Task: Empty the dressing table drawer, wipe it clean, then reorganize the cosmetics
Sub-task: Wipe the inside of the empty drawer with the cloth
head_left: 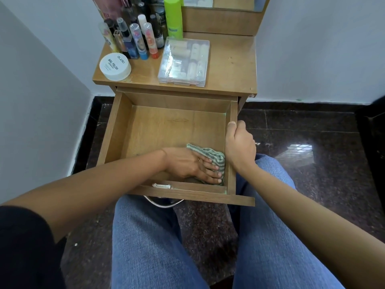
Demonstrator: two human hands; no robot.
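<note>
Here the cloth (pixel 216 157) lies diagonally in the drawer (pixel 112 126) under the left hand (pixel 187 163).

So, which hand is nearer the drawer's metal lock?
Left: left hand presses the cloth just behind the lock; right hand grips the drawer's right wall, farther away.

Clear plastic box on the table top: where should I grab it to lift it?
Probably by its near edge, coming from the front. The clear plastic box lies flat close to the table top's front edge, with bare wood to its right, while bottles crowd its far left corner.
</note>
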